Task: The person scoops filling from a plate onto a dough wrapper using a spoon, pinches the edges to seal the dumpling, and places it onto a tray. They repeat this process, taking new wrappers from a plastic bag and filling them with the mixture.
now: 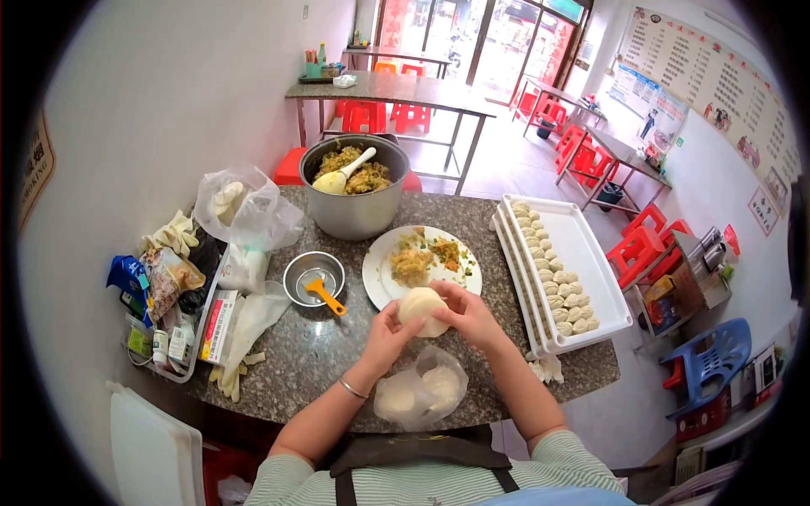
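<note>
Between both hands, just off the near rim of a white plate (378, 282), is a round, pale dough wrapper (422, 309). My left hand (392, 327) grips its left edge. On the opposite edge, the thumb and fingers of my right hand (467, 314) are closed. The plate carries a yellowish heap of filling (412, 266) and a smaller pile with orange and green bits (447, 251). Below the hands lies a clear plastic bag (420, 390) with more pale dough rounds inside. A metal bowl (297, 291) with an orange-handled scraper (325, 297) stands left of the plate.
Behind the plate stands a big pot (354, 215) of filling with a white spoon (344, 173). Stacked white trays (582, 253) on the right hold rows of pleated dumplings (553, 278). A cluttered bin (181, 337) and plastic bags (245, 219) crowd the left side.
</note>
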Tool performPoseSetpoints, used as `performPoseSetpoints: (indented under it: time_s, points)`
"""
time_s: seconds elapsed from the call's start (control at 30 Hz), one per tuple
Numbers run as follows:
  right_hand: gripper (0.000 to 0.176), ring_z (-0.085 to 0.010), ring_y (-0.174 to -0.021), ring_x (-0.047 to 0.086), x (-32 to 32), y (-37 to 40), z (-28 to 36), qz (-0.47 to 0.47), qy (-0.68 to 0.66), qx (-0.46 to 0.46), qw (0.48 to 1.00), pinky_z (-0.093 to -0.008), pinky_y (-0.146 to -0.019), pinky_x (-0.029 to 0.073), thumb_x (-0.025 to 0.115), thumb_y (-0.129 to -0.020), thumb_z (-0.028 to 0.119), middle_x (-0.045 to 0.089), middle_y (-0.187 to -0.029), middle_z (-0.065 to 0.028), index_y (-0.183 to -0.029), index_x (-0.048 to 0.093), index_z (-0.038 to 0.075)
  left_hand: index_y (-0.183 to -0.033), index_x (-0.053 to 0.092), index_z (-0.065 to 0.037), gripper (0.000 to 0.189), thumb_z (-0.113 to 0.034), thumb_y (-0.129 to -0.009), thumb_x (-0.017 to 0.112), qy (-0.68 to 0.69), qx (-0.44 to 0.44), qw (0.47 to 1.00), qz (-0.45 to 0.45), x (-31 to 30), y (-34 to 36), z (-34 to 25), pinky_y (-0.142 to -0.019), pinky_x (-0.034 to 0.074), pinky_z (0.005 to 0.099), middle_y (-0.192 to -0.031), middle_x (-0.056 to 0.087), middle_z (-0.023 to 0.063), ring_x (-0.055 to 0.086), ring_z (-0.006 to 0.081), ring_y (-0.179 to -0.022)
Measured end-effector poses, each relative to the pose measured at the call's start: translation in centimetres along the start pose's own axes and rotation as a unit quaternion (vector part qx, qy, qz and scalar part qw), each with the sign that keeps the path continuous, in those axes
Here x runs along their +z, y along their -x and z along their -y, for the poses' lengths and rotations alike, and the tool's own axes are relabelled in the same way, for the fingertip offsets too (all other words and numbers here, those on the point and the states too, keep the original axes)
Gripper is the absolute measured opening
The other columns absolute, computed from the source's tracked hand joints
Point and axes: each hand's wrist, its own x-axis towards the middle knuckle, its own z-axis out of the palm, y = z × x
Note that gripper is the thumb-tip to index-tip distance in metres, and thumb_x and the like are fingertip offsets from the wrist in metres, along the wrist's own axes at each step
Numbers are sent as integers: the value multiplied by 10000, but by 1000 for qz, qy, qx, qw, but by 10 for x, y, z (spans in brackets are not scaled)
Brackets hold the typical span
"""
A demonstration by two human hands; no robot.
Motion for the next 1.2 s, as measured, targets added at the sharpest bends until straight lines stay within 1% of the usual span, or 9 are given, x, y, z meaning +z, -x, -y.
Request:
performPoseSetpoints:
  time_s: [0.07,0.3,0.4,0.6,0.8,0.9,1.0,1.13,1.2]
  points:
    - [474,-188,-1074,585,-5,-4,7,118,-28,86,989,-329,-884,485,708,-848,254,618,-1154,-97,-1214,575,-17,-1225,504,20,444,-90,-842,701,2,4,1000,-8,-1,0,1,-883,503,289,-1157,595,86,589,138,-1040]
    - [452,-165,-1056,578,1,-10,-24,103,-39,45,993,-312,-908,469,681,-872,232,612,-1152,-92,-1228,564,-20,-1208,516,26,441,-73,-826,713,-22,37,997,-68,-6,-5,7,-856,508,269,-1123,614,75,603,132,-1002]
    - [444,-154,-1024,589,3,-8,-30,87,-50,33,994,-308,-904,468,676,-876,222,628,-1105,-80,-1226,559,-24,-1224,502,21,455,-57,-826,708,-55,7,997,-52,-13,-6,7,-881,497,277,-1133,610,74,590,137,-1024]
    - [431,-156,-997,599,4,-3,-40,80,-77,9,994,-299,-875,479,673,-876,180,622,-1102,-75,-1233,548,-27,-1211,508,28,448,-67,-824,713,-47,40,995,-73,-1,-4,10,-879,505,286,-1120,618,81,603,140,-999]
    - [429,-153,-1001,602,4,3,-42,60,-78,21,995,-293,-847,489,679,-869,173,642,-1077,-92,-1222,549,-34,-1184,524,33,449,-35,-794,735,-99,-3,995,-20,-10,-5,6,-841,526,275,-1100,627,91,618,135,-977]
    - [437,-162,-1012,601,-1,3,-52,93,-66,29,993,-298,-854,488,678,-870,187,636,-1096,-107,-1223,547,-35,-1165,537,31,436,-30,-785,742,-117,9,993,-14,-10,-5,6,-818,534,270,-1072,640,86,630,134,-945]
    - [446,-174,-1025,598,1,3,-53,52,-35,2,998,-307,-862,486,679,-870,203,636,-1095,-116,-1224,545,-33,-1143,552,31,418,-28,-778,748,-58,25,996,-64,2,-2,7,-807,538,268,-1052,652,85,638,133,-926]
    - [429,-177,-1034,592,1,3,-51,63,-51,14,997,-313,-879,478,678,-869,210,637,-1083,-114,-1196,564,-44,-1152,544,29,437,-30,-772,753,-76,-21,996,-42,-13,-5,6,-812,535,266,-1055,647,83,633,132,-935]
    - [421,-177,-1034,591,-1,3,-51,86,-40,16,995,-315,-884,474,679,-869,210,638,-1079,-112,-1186,571,-45,-1154,536,23,422,-32,-787,737,-188,-38,981,6,-15,-3,1,-841,529,282,-1071,633,78,618,135,-958]
